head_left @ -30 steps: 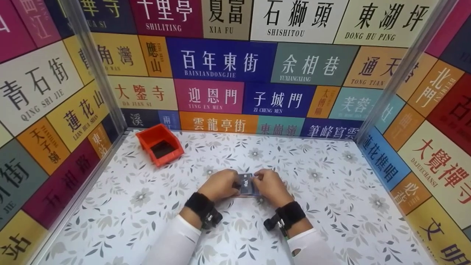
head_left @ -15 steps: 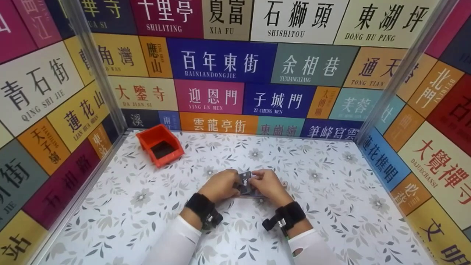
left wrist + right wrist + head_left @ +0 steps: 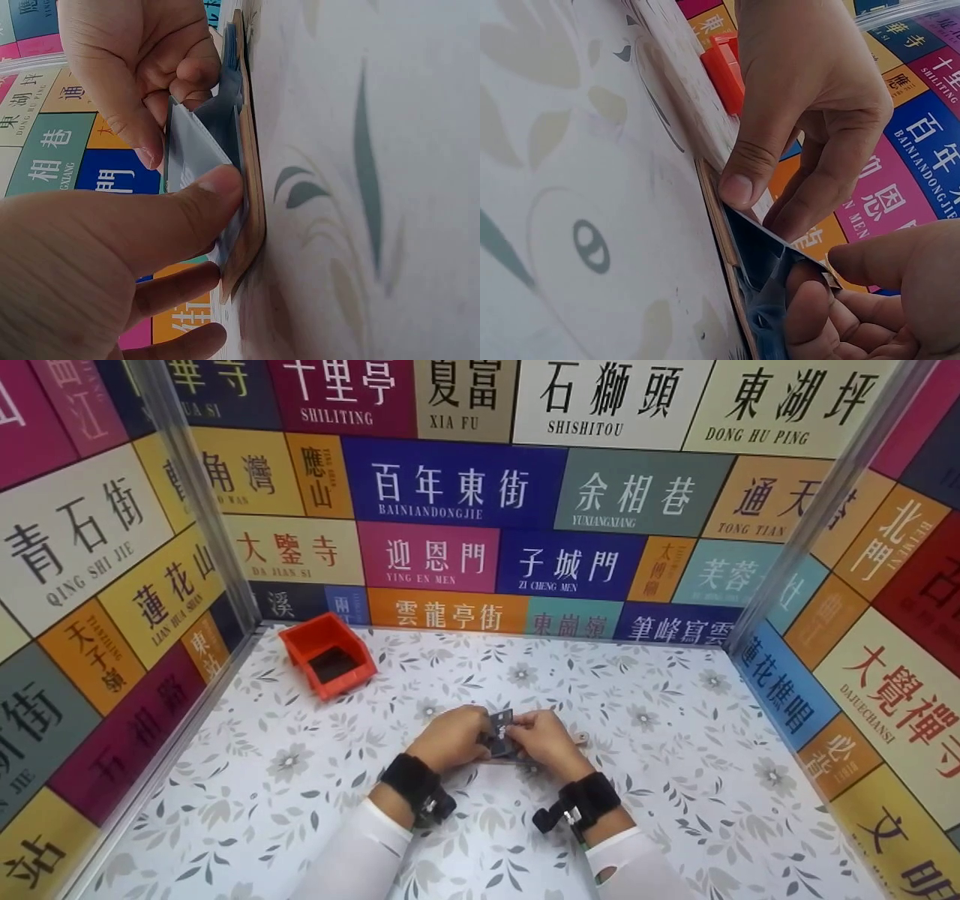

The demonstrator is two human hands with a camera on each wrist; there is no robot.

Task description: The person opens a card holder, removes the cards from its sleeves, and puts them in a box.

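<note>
A dark card (image 3: 499, 725) with pale lettering tilts up from a card holder with clear plastic sleeves and a thin brown cover (image 3: 253, 202). My right hand (image 3: 547, 741) pinches the card's right side between thumb and fingers. Opposite it, my left hand (image 3: 451, 737) holds the left side, with its thumb (image 3: 217, 187) pressing on the sleeve in the left wrist view. A bent clear sleeve (image 3: 765, 319) shows beside the right fingers in the right wrist view. The holder lies on the table, mostly covered by both hands.
A red bin (image 3: 360, 679) with something flat and black inside stands at the back left of the flower-patterned table (image 3: 675, 825). Printed panels (image 3: 450, 484) enclose the back and sides. A small tab with a round stud (image 3: 581, 739) shows beside the right wrist.
The card has gone from lying flat on the holder to tilted. My right hand has shifted slightly left and now pinches it; the left hand stays nearly still. The small tab has come into sight.
</note>
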